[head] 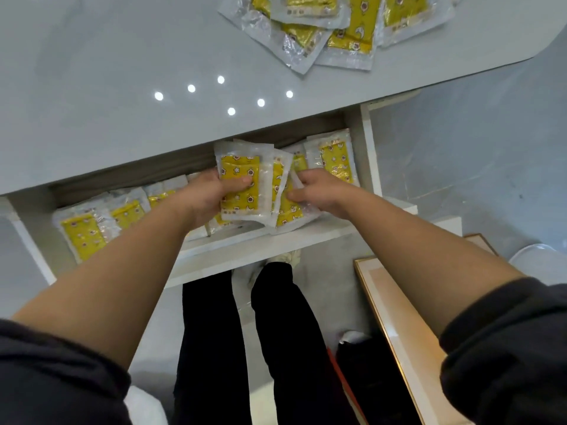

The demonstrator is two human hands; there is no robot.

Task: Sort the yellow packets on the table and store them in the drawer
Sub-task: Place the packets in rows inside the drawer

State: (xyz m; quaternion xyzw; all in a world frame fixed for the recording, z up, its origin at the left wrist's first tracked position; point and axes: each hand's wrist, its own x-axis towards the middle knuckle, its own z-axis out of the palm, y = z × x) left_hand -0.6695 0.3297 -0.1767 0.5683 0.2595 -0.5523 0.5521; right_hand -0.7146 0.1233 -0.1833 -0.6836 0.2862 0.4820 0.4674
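Yellow packets (242,205): star-printed, clear-edged | left hand (211,197) grips them | right hand (319,191) pinches one

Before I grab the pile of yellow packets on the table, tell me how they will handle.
Probably floppy and light: the packets are thin, flat pouches with crinkled clear edges. Likely slippery: glossy film, overlapping loosely on the smooth table, so they may slide apart.

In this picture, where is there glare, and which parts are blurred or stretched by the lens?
Head view: six bright round spots glare on the glossy table; the wide lens stretches the forearms toward the bottom corners, where the sleeves look soft; the held packets over the drawer are fairly sharp.
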